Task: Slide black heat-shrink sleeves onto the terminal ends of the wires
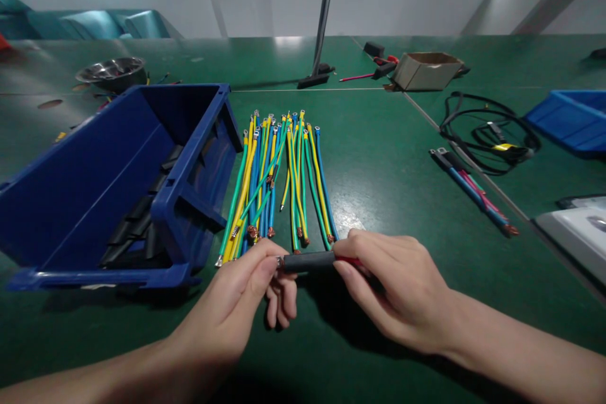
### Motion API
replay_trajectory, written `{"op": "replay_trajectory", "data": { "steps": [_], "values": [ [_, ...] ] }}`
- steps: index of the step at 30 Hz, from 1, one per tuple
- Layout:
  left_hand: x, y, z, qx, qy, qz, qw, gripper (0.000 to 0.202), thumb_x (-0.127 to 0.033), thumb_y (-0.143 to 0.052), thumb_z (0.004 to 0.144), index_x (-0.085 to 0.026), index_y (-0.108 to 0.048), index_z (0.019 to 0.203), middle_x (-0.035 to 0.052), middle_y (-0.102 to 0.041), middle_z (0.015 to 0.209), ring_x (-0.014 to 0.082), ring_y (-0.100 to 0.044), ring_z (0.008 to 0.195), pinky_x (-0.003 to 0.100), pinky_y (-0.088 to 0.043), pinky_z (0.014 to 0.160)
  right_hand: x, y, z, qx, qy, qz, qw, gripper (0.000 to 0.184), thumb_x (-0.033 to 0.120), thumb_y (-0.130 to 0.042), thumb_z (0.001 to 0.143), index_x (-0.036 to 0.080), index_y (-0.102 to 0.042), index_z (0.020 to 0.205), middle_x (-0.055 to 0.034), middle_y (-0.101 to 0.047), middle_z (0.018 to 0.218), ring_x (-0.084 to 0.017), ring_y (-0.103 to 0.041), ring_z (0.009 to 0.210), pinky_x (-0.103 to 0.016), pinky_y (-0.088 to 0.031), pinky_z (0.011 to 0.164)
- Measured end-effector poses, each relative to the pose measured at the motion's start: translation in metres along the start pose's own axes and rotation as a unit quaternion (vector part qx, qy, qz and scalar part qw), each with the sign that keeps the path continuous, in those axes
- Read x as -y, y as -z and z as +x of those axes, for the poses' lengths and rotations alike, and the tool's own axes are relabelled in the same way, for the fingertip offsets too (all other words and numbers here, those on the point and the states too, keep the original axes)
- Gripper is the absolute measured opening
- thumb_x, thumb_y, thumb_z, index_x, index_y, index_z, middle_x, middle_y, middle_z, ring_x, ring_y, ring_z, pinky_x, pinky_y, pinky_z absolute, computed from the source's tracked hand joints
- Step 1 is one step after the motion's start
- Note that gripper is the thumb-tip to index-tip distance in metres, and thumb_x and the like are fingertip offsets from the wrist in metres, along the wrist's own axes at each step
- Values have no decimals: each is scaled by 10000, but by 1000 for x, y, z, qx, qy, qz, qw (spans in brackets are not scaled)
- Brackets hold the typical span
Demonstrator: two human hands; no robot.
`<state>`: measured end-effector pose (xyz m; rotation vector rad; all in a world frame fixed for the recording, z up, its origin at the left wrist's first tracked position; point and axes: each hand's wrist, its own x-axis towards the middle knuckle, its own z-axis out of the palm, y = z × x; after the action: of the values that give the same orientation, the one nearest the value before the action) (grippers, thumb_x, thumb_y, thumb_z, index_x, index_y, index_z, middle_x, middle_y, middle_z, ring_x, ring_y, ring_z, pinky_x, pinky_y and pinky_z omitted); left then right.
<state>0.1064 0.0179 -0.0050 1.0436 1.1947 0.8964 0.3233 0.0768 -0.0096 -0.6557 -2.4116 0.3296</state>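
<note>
Right, bench (379, 177) first: far edge runs straight along the back, near edge out of view. Widest gap on top is right of the loose cables (293, 177), over to the coiled black cord (483, 132). Left side's tight: the blue bin (85, 158) stands just beside the cable rows, its long side at a slant, so the left arm's room is along the near side.

Materials: benchtop is smooth green with a slight sheen and a pale seam slanting toward its right side. Bin is rigid moulded plastic, thick-rimmed, with matt black sleeves (137, 214) inside. Cables are yellow, green and blue insulation, metal lugs toward the far edge, mostly frayed copper toward the near one; a few cross over. Cardboard box (423, 72) near the far edge, open-topped.

Workpiece: one black sleeve (310, 262), straight matt tube, held about level above the bench, just nearer than the cable ends. Metal lug (279, 261) pokes out its left end, red cable (350, 260) out its right.

Left hand (237, 309): thumb and index pinched on the lug, other fingers loosely curled. Right hand (402, 290): thumb and fingers closed at the sleeve's right end, over the red cable.
</note>
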Motion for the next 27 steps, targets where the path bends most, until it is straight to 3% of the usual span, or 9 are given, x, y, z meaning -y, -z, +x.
{"op": "replay_trajectory", "data": {
  "steps": [5, 11, 14, 21, 27],
  "values": [
    [4, 2, 3, 8, -11, -4, 1000, 429, -592, -575, 955, -188, -615, 817, 8, -669, 639, 147, -608, 542, 242, -484, 550, -2, -3, -1, 15, -15, -13, 1000, 148, 164, -409, 1015, 171, -545, 957, 5, -582, 715, -107, -504, 571, -247, -361, 539],
    [-2, -2, 0, -19, 38, -22, 999, 508, -652, -603, 912, -185, -588, 713, 6, -667, 599, 127, -576, 522, 239, -447, 552, -2, -4, -1, 25, -21, -16, 999, 234, 173, -390, 1026, 191, -527, 837, 15, -517, 680, -105, -458, 549, -253, -334, 532],
    [-5, -4, -1, -19, 34, -34, 999, 549, -674, -615, 892, -178, -604, 656, 13, -661, 602, 127, -560, 533, 253, -448, 573, -1, -3, -1, 8, -18, -18, 1000, 202, 170, -393, 1024, 173, -554, 903, 7, -526, 699, -108, -469, 567, -250, -347, 539],
    [-3, -2, -1, -24, 21, -76, 997, 526, -687, -608, 893, -190, -579, 723, -6, -664, 653, 133, -605, 567, 253, -457, 580, -2, -2, -2, -4, -24, -15, 1000, 149, 186, -427, 1033, 164, -562, 1091, -26, -589, 814, -118, -530, 626, -245, -402, 537],
    [-3, -4, 1, -47, 21, -53, 997, 438, -599, -670, 891, -206, -541, 745, -16, -658, 638, 144, -620, 544, 258, -470, 550, -3, -3, -2, 4, -45, -15, 999, 138, 182, -439, 1026, 170, -554, 1102, -45, -617, 898, -132, -591, 707, -250, -466, 586]
  ]
}}
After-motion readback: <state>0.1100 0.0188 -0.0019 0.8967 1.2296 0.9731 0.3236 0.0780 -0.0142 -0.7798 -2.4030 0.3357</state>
